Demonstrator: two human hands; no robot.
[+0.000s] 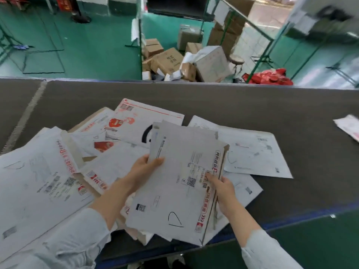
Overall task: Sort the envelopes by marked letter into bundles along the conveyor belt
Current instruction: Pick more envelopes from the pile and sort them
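Note:
I hold a stack of grey-white envelopes (180,181) above the dark conveyor belt (252,105). The top one carries a hand-drawn black letter near its lower edge. My left hand (145,167) grips the stack's left edge, thumb on top. My right hand (221,189) pinches its right edge by the red printed strip. Under and around the stack lies a loose heap of envelopes (120,136). A large envelope (35,177) lies at the left, and another marked envelope (252,154) lies flat to the right.
A single envelope (349,129) lies at the belt's far right. Beyond the belt, on the green floor, are piled cardboard boxes (174,61), a stool (236,60), red bags (270,77) and green metal frames (272,35). The belt's blue near edge (291,223) runs bottom right.

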